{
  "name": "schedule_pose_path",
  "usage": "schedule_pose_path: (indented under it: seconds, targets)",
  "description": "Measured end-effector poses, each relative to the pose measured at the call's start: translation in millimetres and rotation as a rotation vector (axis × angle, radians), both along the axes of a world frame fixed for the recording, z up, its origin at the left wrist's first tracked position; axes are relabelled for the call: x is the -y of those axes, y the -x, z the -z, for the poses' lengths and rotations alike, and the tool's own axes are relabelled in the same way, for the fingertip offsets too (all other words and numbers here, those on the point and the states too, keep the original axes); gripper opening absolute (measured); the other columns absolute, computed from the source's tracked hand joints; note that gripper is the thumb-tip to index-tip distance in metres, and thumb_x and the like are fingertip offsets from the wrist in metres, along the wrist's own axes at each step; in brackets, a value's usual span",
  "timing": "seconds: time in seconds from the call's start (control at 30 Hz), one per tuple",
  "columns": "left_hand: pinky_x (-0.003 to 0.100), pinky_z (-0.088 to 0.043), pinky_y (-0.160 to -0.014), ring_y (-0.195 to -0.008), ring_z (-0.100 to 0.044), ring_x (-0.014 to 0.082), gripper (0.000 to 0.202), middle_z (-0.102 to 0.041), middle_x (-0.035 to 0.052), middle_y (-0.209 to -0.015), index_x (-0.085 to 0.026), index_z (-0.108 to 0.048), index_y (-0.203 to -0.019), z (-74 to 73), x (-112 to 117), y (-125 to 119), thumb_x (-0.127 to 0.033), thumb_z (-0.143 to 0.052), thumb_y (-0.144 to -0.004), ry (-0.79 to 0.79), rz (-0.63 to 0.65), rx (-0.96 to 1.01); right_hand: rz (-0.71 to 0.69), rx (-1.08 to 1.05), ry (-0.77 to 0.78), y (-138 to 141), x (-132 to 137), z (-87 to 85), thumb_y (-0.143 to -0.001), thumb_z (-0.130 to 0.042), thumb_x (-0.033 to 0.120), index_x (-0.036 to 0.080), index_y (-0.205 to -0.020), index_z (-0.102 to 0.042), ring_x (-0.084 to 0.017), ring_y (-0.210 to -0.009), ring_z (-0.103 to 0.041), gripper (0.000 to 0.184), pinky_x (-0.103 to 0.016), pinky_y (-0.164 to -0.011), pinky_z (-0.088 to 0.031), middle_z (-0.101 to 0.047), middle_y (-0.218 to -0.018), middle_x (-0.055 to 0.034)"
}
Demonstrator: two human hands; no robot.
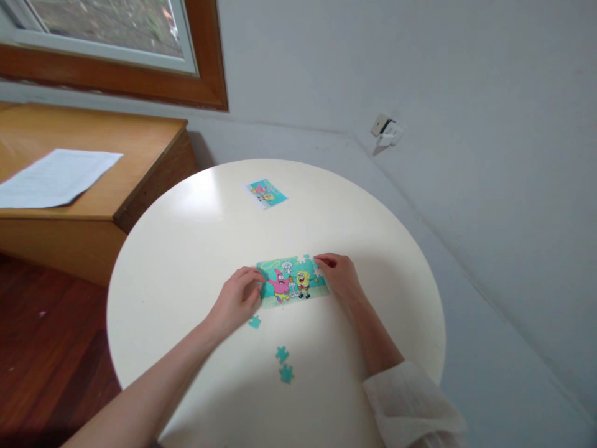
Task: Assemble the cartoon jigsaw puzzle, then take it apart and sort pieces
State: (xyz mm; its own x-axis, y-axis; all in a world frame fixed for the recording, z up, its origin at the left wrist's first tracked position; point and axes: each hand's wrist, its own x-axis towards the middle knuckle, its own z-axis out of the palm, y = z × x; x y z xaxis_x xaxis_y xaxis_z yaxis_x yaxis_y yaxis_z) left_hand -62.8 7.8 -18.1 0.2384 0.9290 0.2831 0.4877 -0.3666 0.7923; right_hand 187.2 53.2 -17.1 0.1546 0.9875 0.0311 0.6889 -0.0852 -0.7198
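Puzzle (293,281) mostly assembled on table (186,249); far right corner gapped. Three loose pieces (282,354) near. Left hand (237,298) fingers apart, resting on left edge; right hand (338,274) at gap, pinch unclear.

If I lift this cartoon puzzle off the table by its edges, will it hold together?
Probably not: the puzzle is thin interlocked pieces, so it would likely sag and split. On the glossy table it should slide easily, steadied by the left hand and right hand at its ends.
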Motion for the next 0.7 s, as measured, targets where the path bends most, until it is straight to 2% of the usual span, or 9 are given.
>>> schedule_pose_path:
  seconds: [0.7]
  targets:
    - [0.035,-0.048,-0.086,-0.095,-0.057,0.0195,0.019,-0.060,0.0071,-0.097,-0.019,-0.061,-0.085,-2.0,-0.5,1.0,-0.012,-0.046,-0.075,0.023,0.011,-0.038,-0.026,0.061,-0.013,1.8,2.2,-4.1,-0.074,-0.055,0.033,0.023,-0.079,-0.072,-0.015,-0.063,-0.059,0.021,-0.026,-0.058,-0.041,-0.070,-0.070,-0.0011]
